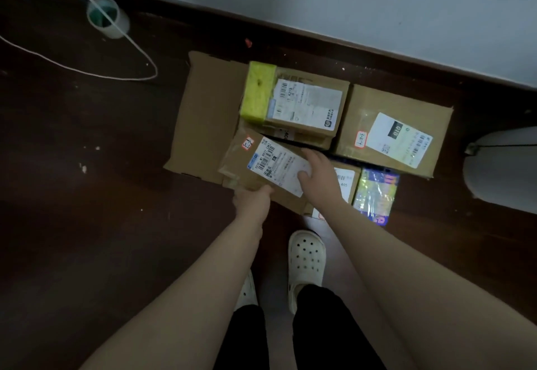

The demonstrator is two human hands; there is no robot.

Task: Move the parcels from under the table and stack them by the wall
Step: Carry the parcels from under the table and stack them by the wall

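Observation:
Several cardboard parcels lie on the dark floor by the pale wall (377, 1). My left hand (252, 201) grips the near edge of a brown parcel (241, 163) with a white shipping label. My right hand (317, 177) holds its right side, thumb on the label. Behind it sits a parcel with yellow-green tape (293, 99) stacked on another box. A larger box (392, 128) lies to the right. A small labelled box (347, 183) and a shiny plastic-wrapped packet (376, 195) lie partly under my right forearm.
A flat cardboard sheet (203, 117) lies under the parcels at the left. A roll of tape (108, 16) and a white cord (116, 76) lie on the floor at the far left. A white rounded object (502, 166) stands at the right. My feet in white clogs (306, 259) stand just behind.

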